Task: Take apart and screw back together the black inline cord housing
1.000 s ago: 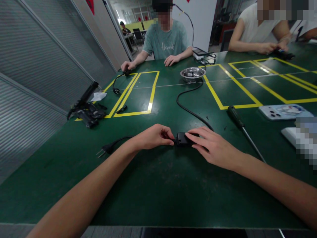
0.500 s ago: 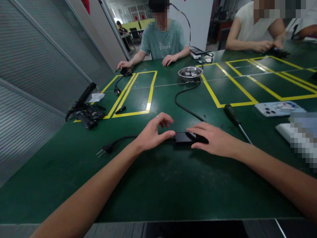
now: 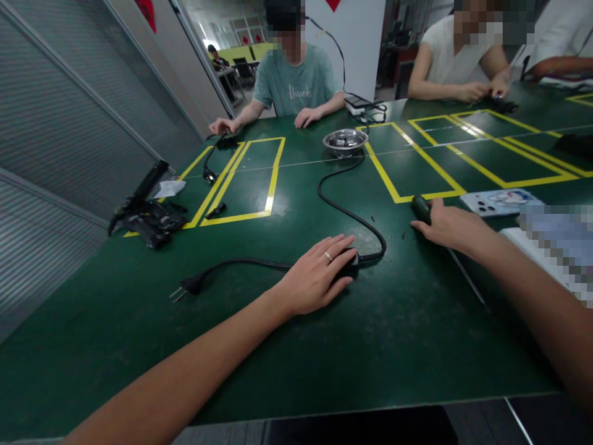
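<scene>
My left hand (image 3: 319, 275) lies over a black power adapter (image 3: 353, 264), fingers across its top and thumb along the near side, hiding most of it. From the adapter a black cord runs left to a two-pin plug (image 3: 191, 285); another cord (image 3: 343, 209) curves away towards a metal bowl (image 3: 345, 142). At the right, my right hand (image 3: 447, 224) is closed around the dark green handle of a screwdriver (image 3: 420, 209). Its long shaft points towards the near edge, still low over the table or touching it; I cannot tell which.
A phone (image 3: 503, 201) and a white object with a blurred-out top (image 3: 551, 253) lie to the right. Black device parts (image 3: 151, 216) and a small black piece (image 3: 215, 211) are at the left. Yellow tape (image 3: 274, 176) marks the green table. Co-workers sit across it.
My right hand has left the adapter and moved right onto the screwdriver handle. My left hand has moved right and come down over the adapter. The view has shifted slightly.
</scene>
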A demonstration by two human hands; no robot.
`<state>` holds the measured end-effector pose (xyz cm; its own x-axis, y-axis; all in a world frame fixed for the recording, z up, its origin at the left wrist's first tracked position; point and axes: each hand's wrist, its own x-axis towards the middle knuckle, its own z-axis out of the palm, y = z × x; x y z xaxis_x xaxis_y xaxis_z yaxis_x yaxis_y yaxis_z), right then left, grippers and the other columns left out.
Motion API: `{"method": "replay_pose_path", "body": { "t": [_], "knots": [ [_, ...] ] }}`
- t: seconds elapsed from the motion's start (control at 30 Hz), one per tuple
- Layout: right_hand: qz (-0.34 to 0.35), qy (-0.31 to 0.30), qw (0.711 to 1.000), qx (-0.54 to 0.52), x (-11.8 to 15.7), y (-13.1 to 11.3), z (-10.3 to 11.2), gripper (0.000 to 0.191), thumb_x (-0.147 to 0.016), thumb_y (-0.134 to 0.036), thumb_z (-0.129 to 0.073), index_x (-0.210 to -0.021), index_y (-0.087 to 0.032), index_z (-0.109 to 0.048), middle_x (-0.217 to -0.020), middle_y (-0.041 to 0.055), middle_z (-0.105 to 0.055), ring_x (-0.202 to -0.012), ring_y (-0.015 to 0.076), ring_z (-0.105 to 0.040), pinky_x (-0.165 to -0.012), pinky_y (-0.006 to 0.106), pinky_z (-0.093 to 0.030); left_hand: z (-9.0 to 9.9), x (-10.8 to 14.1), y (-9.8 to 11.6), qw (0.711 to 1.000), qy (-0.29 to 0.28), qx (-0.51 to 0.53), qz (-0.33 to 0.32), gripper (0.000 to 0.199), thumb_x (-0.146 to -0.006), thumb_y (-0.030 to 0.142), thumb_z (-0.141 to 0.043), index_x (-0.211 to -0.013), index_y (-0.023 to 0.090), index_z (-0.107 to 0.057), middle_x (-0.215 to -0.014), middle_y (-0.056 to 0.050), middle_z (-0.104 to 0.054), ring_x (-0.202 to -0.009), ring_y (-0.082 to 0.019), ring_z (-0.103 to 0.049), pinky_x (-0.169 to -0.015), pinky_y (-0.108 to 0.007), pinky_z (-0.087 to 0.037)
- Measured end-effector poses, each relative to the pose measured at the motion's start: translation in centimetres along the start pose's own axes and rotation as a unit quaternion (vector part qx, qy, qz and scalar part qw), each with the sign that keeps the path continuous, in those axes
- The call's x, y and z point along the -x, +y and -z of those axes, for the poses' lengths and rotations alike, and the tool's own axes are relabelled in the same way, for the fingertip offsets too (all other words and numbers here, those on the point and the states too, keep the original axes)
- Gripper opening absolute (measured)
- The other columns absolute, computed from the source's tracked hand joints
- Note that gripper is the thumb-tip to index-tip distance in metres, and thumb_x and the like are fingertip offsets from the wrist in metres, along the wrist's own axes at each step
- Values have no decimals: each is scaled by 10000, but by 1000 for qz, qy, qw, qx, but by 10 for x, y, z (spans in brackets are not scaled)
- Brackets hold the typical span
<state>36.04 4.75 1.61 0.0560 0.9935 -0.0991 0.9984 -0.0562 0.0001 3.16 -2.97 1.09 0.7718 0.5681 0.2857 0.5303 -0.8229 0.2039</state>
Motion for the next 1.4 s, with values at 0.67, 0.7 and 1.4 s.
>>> {"method": "replay_pose_path", "body": {
  "t": [0.67, 0.7, 1.4],
  "knots": [
    [2, 33, 650, -759, 7, -25, 26, 210, -800, -285, -657, -789, -202, -464, -628, -40, -471, -473, 61, -418, -398, 184, -339, 2, 5, -7, 999, 5, 5, -49, 344, -958, 249, -474, -1296, 185, -494, -1315, -115, -549, -1113, -235, -550, -934, -420, -478],
    [-2, 60, 645, -761, 8, -26, 26, 185, -793, -259, -653, -809, -200, -479, -656, -30, -502, -494, 68, -455, -416, 189, -371, 1, 4, -7, 999, 6, 4, -48, 344, -958, 248, -475, -1295, 185, -497, -1311, -114, -549, -1111, -235, -547, -933, -417, -475],
    [-60, 304, 570, -761, -11, -24, 0, 192, -766, -143, -530, -925, -205, -443, -545, -36, -627, -407, 155, -596, -404, 258, -528, 2, 2, -3, 999, 2, -5, -35, 321, -960, 235, -468, -1273, 183, -519, -1293, -101, -552, -1084, -221, -537, -926, -407, -468]
  ]
}}
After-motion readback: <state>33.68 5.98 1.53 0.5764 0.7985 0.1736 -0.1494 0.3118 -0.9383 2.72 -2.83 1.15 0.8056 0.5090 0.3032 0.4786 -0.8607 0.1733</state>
